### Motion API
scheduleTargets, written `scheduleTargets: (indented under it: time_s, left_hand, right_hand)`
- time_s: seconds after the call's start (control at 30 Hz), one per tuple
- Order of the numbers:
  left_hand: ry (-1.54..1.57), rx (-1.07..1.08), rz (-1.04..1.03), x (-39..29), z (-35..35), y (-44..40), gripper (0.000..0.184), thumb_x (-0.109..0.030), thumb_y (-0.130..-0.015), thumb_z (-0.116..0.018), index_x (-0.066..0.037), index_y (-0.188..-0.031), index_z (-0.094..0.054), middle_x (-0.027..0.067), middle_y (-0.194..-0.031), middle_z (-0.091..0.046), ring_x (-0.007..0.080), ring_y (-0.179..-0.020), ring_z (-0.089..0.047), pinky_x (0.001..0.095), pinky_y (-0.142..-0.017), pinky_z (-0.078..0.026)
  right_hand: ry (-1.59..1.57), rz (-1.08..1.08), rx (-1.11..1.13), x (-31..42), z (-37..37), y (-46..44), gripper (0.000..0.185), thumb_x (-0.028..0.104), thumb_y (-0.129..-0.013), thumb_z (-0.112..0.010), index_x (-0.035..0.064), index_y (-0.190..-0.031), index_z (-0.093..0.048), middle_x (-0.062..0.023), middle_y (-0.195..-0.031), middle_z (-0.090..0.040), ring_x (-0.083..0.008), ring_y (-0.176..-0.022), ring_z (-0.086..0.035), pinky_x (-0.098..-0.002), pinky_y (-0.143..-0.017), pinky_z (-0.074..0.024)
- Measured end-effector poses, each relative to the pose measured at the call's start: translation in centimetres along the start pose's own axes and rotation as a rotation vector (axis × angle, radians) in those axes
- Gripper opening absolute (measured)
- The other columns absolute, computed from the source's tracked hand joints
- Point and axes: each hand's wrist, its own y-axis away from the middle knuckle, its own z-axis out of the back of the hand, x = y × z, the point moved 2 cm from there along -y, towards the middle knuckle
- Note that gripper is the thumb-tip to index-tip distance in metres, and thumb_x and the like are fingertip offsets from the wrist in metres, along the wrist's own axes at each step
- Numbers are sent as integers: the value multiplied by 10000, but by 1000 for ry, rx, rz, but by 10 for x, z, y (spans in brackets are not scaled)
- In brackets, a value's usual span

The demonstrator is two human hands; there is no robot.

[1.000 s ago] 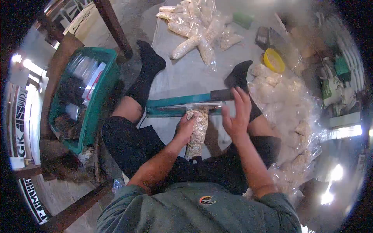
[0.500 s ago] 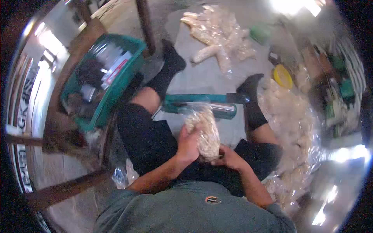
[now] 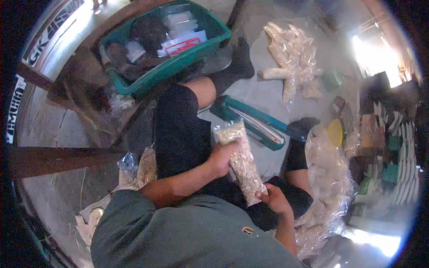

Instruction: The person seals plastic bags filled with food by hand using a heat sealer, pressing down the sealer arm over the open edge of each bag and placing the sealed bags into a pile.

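I note a green crate [image 3: 178,64] holding a red-marked white packet [image 3: 182,46]. Brown beam [image 3: 67,161] near it; black-lettered panel [image 3: 35,54] farther off.

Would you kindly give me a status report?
Left hand gripping filled plastic bag; right hand holding its lower end; teal sealer beyond; no obstruction visible.

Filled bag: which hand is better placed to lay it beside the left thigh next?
Probably left: the left hand grips the filled bag above its middle, nearer the bags beside that thigh; the right hand holds the lower end, farther across.
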Motion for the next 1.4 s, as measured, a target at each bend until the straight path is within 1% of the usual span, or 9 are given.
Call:
scheduleTargets:
  time_s: [0.2, 0.3, 0.47, 0.6, 0.8, 1.1, 1.2, 1.3, 1.4]
  left_hand:
    - [-243, 205, -251, -50, -22, 59, 425, -76, -947, -616, -40, -1361, -527, 148, -1223, -669, 296, -1106, -664, 483, -967, -534]
    - [-200, 264, -476, -95, -35, 134, 434, -42, -885, -732, -21, -1297, -596, 112, -1211, -692, 206, -1105, -664, 395, -958, -538]
    - [-928, -531, -1128, -165, -18, 326, 470, -88, -830, -820, -46, -1255, -624, 71, -1171, -699, 172, -1071, -661, 356, -943, -545]
    - [-1131, -1185, -1296, -146, -51, 469, 551, -62, -825, -799, 2, -1324, -573, 95, -1192, -695, 157, -1060, -660, 334, -908, -558]
    - [-1897, -1963, -209, -116, -5, 517, 694, -365, -874, -748, -36, -1425, -484, 207, -1308, -630, 347, -1213, -616, 455, -1032, -469]
    - [-2173, -913, -146, -155, -2, 281, 477, -395, -871, -706, -45, -1189, -641, 208, -1112, -675, 393, -1076, -644, 503, -907, -508]
    - [-1899, -58, -1125, -116, -22, 155, 331, -292, -861, -705, -33, -1067, -692, 185, -1004, -690, 388, -1002, -651, 484, -864, -531]
    - [-1902, 36, -1068, -85, -23, 71, 277, -235, -845, -685, -2, -994, -694, 194, -985, -687, 382, -994, -658, 494, -860, -534]
    - [-2325, -75, -246, -71, -16, -35, 357, -136, -767, -656, -15, -1098, -710, 226, -1120, -690, 362, -1102, -661, 481, -890, -553]
  right_hand:
    - [10, 185, 59, -13, 22, -64, 393, 255, -888, -764, -4, -1161, -651, -114, -1073, -702, -217, -1003, -640, -372, -908, -500]
    - [513, 467, -588, -32, 57, -135, 447, 141, -797, -815, -1, -1183, -639, -157, -1138, -682, -305, -1037, -643, -411, -914, -497]
    - [1183, 281, -894, -25, 128, -204, 1029, 700, -691, -774, -32, -1371, -528, -275, -1279, -603, -451, -1203, -546, -543, -1006, -459]
    - [1042, 414, -858, -22, 121, -198, 1059, 780, -696, -709, -40, -1346, -544, -275, -1260, -617, -454, -1186, -569, -539, -1021, -455]
    - [1043, 293, -805, -96, 156, -227, 981, 637, -716, -811, 18, -1414, -508, -292, -1271, -606, -438, -1184, -579, -518, -998, -447]
    - [225, 286, -520, -190, 177, -217, 1162, 442, -675, -916, -39, -1516, -275, -329, -1425, -447, -408, -1272, -505, -478, -1065, -414]
    - [252, 356, -559, -158, 169, -203, 1163, 450, -691, -903, -25, -1531, -254, -352, -1480, -369, -424, -1346, -436, -493, -1093, -401]
    - [594, 583, -631, -164, 164, -241, 1092, 390, -727, -872, -20, -1533, -261, -314, -1513, -349, -441, -1387, -371, -493, -1157, -326]
    - [755, 556, -633, -111, 157, -200, 972, 393, -751, -857, 6, -1494, -365, -295, -1478, -404, -472, -1388, -336, -534, -1179, -254]
